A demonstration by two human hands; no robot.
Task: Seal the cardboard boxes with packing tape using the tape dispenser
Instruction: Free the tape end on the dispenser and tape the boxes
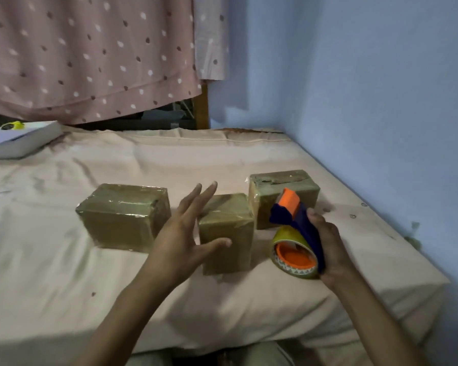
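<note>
You are working on a bed [64,260] covered with a pale sheet, with three cardboard boxes lying in a loose row across it. The left box [123,215] sits apart from the other two. The middle box [226,233] stands nearest to you, and its far right corner is just beside the right box [283,196]; whether they touch cannot be told. All three are showing glossy tape on their faces, and the right box is showing a ragged seam along its top, so it is probably the one that needs another pass.

Your right hand [328,247] is gripping the tape dispenser [296,233], fingers curled round the blue frame, and holding it clear of the sheet just in front of the right box. The orange head is pointing up and away from you and the roll is hanging low, which is keeping the cutting end toward the boxes.

Your left hand [181,233] is hovering with fingers spread wide and holding nothing, palm turned toward the middle box. It is likely placed there to steady a box while the tape is being drawn.

A book [19,141] is lying at the far left edge.
</note>
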